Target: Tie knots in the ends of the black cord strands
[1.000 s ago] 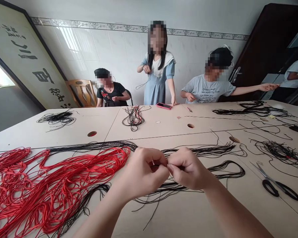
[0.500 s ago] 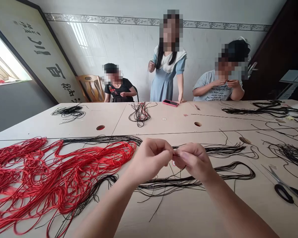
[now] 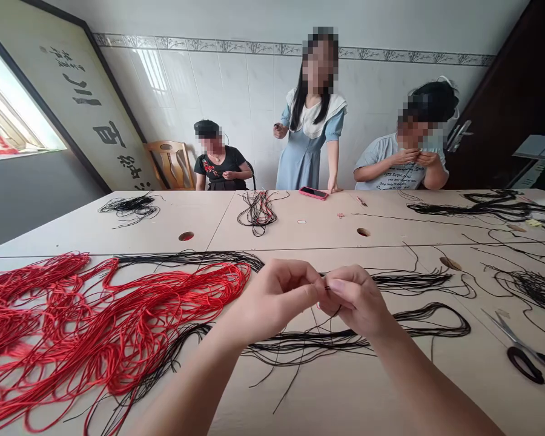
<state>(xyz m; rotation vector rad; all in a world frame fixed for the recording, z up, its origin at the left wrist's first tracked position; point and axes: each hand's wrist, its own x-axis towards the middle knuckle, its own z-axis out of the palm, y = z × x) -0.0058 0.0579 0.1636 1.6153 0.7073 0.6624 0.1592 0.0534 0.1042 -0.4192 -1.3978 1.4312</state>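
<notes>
My left hand (image 3: 281, 297) and my right hand (image 3: 356, 297) meet fingertip to fingertip above the table. Both are closed in a pinch on a thin black cord (image 3: 327, 288), of which only a short dark piece shows between the fingers. A loose end hangs below my right hand. Under and behind my hands lie bundles of black cord (image 3: 318, 342), stretched across the table. Left of my left hand spreads a large heap of red cord (image 3: 131, 321). A pair of scissors (image 3: 522, 345) with black handles lies to the right, its blades apart.
On the table's far half are a black cord tangle (image 3: 129, 206), a black and red cord bundle (image 3: 257, 212) and a phone (image 3: 313, 193) in a pink case. More black cord (image 3: 472, 212) lies far right. Round holes (image 3: 363, 232) pierce the tabletop. Three people are across the table.
My hands stay together on the cord, with the fingers shifting slightly. The view has tilted and moved a little. The standing person's head and raised hand have shifted slightly.
</notes>
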